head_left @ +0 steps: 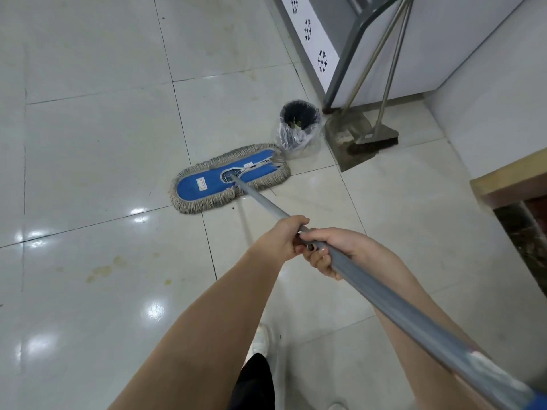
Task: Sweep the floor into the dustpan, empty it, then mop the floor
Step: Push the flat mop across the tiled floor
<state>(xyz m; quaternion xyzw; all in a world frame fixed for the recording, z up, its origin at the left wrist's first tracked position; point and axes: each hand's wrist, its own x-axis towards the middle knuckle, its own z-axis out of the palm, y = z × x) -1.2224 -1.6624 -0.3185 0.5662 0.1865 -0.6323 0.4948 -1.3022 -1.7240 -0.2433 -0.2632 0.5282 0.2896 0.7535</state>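
A flat blue mop head (228,179) with a grey string fringe lies on the pale tiled floor (97,161). Its grey handle (384,294) runs from the head back to the lower right. My left hand (281,238) grips the handle further down the pole, and my right hand (331,250) grips it just behind, the two hands touching. A metal dustpan (346,143) stands on the floor at the back right with a broom (376,140) resting in it, both leaning against a cabinet.
A small bin (299,128) lined with a clear bag stands just beyond the mop head's right end. A white cabinet (444,45) and a grey post (346,57) are behind it. A wooden ledge (512,179) juts in at right. Yellowish stains (103,270) mark the floor at left.
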